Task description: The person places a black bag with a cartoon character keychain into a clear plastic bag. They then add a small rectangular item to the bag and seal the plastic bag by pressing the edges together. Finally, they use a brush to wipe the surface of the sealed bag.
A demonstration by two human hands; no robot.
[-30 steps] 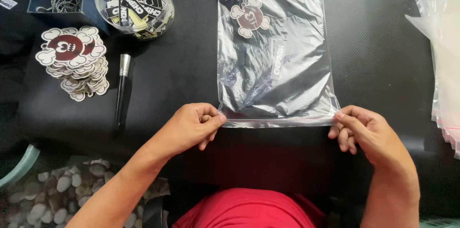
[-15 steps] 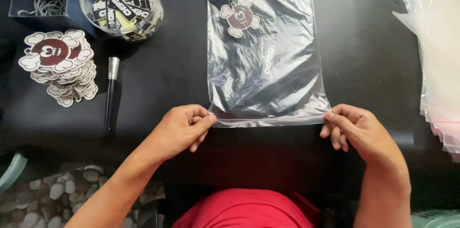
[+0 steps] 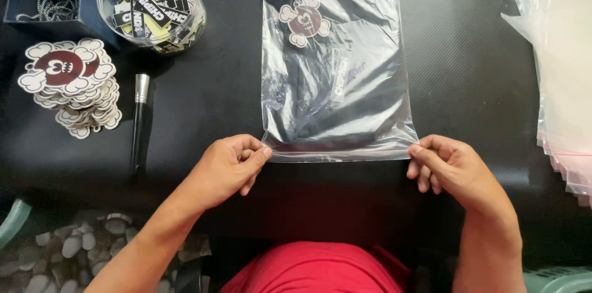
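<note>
Clear bag (image 3: 336, 65), both corners pinched.

A merchandise packing bench: sticker stack (image 3: 69, 85), spare clear bags (image 3: 564, 71), black tabletop (image 3: 468, 83).

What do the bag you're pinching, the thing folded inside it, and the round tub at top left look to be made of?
Bag: thin clear plastic film, glossy, judging by its glare and wrinkles; left hand and right hand pinch its near corners. Folded item inside: probably dark soft fabric, matte. Round tub: clear rigid plastic, likely; the stickers inside show through.
</note>
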